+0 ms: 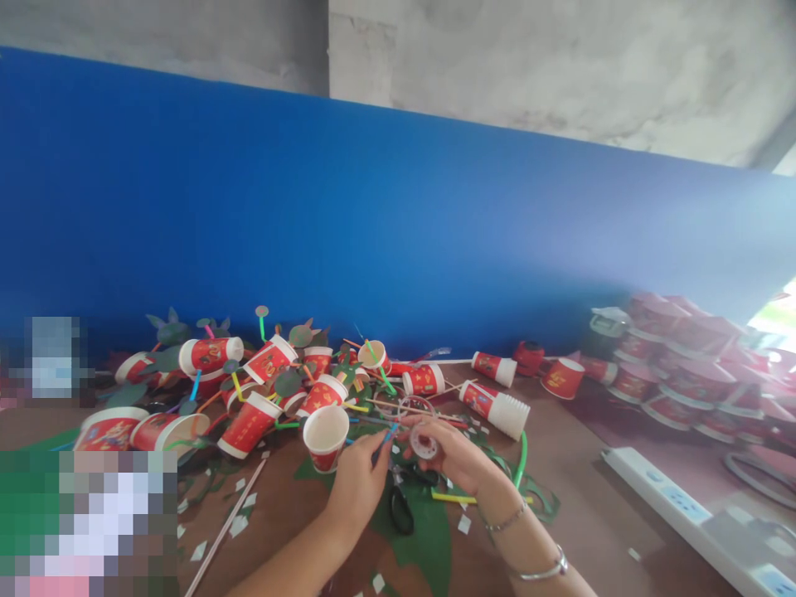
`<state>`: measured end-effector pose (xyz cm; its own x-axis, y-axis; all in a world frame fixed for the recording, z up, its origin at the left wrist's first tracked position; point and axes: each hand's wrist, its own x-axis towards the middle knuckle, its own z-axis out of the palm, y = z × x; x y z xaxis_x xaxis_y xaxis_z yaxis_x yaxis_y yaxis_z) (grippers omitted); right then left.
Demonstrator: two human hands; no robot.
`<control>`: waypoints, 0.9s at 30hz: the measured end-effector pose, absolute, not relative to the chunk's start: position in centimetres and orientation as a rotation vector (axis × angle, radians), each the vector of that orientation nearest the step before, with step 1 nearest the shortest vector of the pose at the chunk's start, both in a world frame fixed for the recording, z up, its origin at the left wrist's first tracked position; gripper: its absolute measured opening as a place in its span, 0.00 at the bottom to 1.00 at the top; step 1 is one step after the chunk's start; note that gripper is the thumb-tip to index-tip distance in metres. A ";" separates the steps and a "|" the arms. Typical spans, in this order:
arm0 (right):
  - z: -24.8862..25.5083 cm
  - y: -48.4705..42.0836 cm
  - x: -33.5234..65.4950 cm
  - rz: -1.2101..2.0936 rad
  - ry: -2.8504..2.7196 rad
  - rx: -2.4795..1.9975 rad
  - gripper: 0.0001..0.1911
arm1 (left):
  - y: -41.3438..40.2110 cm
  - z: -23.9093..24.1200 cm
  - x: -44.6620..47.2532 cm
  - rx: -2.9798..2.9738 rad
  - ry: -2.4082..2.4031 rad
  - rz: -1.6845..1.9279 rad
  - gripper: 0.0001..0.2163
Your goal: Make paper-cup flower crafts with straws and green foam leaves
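In the head view, my left hand (359, 474) is closed on a blue straw (390, 434). Close beside it, my right hand (458, 458) grips a small roll of clear tape (424, 444), and its fingertips come near the straw's end. Whether tape stretches between the hands, I cannot make out. Black-handled scissors (401, 509) lie on the table just under the hands, over green paper (423, 543). An upright red-and-white paper cup (326, 437) stands just beyond my left hand. A yellow straw (453, 498) lies below my right wrist.
A jumble of red paper cups (249, 424) with coloured straws fills the table's left and middle. Stacked cups (497, 410) lie right of my hands. Farther right are a white power strip (665, 493) and tiered cups (696, 365). A blue partition (348, 224) stands behind.
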<state>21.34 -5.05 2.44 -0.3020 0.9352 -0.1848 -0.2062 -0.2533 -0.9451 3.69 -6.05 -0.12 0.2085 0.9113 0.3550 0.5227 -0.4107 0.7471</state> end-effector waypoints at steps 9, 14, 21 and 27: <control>3.8 -5.7 20.7 1.634 -1.155 -1.071 0.16 | -6.6 -0.2 3.6 2.090 1.405 1.001 0.12; 4.3 -5.9 20.8 1.665 -1.130 -1.066 0.16 | -6.5 -0.1 3.7 2.088 1.475 0.931 0.09; 3.9 -5.9 20.6 1.648 -1.166 -1.068 0.16 | -6.2 -0.4 3.7 2.052 1.527 1.020 0.07; 3.7 -5.8 20.6 1.632 -1.166 -1.058 0.17 | -6.2 -0.6 3.6 1.946 1.441 1.129 0.08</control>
